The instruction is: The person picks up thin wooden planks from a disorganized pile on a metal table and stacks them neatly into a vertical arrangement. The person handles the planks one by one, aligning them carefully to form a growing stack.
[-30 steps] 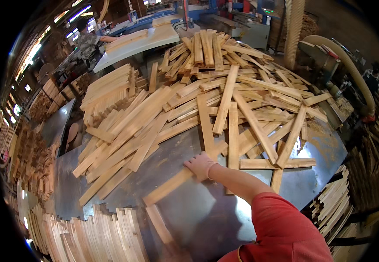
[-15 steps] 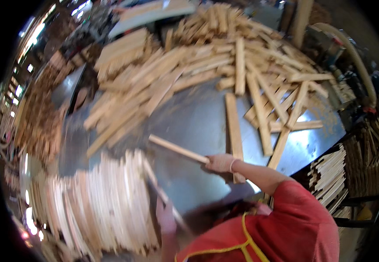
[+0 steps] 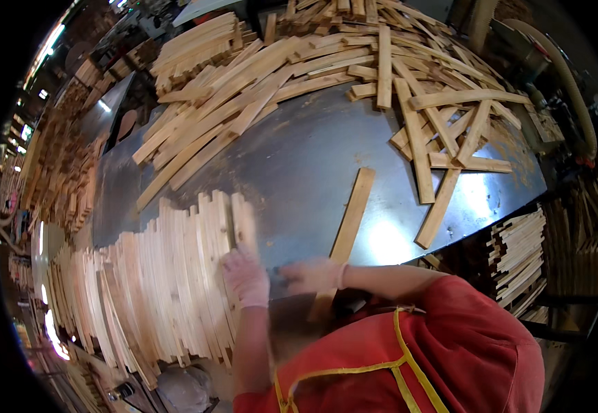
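My left hand (image 3: 246,279), in a pale pinkish glove, grips a wooden slat (image 3: 244,219) at the right end of a long row of slats (image 3: 168,275) standing side by side. That slat is slightly blurred and touches the row or lies very close to it. Just to the right is my gloved right hand (image 3: 311,275), smeared by motion, so its fingers cannot be made out. A small dark patch shows at its fingertips. Beneath the right forearm, a loose wooden board (image 3: 354,213) lies slanting on the metal tabletop (image 3: 299,165).
Boards lie in a large heap (image 3: 326,62) across the table's far side. Several crossed boards (image 3: 443,138) lie at the right. A neat stack (image 3: 199,48) stands at the far left. Beyond the right edge are stacked slats (image 3: 519,255) and a hose (image 3: 581,103).
The thin slat from my right hand is no longer there, and that hand has moved left toward the row. My left hand has risen with its slat, now upright against the row. The loose board has tilted.
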`<state>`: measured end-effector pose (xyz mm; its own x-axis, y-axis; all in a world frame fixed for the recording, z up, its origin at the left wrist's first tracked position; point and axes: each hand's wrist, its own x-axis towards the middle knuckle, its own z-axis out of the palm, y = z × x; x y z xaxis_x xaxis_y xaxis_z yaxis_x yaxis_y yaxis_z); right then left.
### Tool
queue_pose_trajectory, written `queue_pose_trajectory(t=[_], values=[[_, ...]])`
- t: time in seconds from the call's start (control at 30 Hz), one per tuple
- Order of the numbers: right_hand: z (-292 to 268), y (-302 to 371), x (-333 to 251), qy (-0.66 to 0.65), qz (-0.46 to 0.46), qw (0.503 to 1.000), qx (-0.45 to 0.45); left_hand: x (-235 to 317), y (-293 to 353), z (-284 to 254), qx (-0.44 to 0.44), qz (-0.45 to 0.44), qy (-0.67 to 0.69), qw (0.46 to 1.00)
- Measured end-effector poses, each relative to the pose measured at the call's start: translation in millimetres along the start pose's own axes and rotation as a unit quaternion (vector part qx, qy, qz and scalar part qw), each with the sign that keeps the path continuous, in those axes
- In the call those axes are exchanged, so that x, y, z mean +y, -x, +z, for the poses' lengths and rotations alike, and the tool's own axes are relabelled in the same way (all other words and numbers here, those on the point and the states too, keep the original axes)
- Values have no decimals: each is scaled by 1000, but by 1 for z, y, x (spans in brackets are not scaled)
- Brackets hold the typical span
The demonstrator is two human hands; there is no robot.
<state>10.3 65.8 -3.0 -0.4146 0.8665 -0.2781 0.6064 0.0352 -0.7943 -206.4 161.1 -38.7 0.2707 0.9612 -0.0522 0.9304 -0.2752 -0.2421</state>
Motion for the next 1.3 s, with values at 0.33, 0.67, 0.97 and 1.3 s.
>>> queue_pose_trajectory(t=[0.33, 0.67, 0.97, 1.3], values=[[-277, 139, 228, 170, 468, 752, 433, 92, 37, -66, -30, 100, 135, 985], [-258, 130, 231, -78, 306, 830, 460, 139, 65, -79, -184, 105, 362, 908], [28, 5, 107, -261, 101, 957, 76, 76, 66, -24, -221, -6, 482, 848], [52, -77, 9, -71, -150, 984, -69, -11, 121, -20, -32, -65, 113, 991]])
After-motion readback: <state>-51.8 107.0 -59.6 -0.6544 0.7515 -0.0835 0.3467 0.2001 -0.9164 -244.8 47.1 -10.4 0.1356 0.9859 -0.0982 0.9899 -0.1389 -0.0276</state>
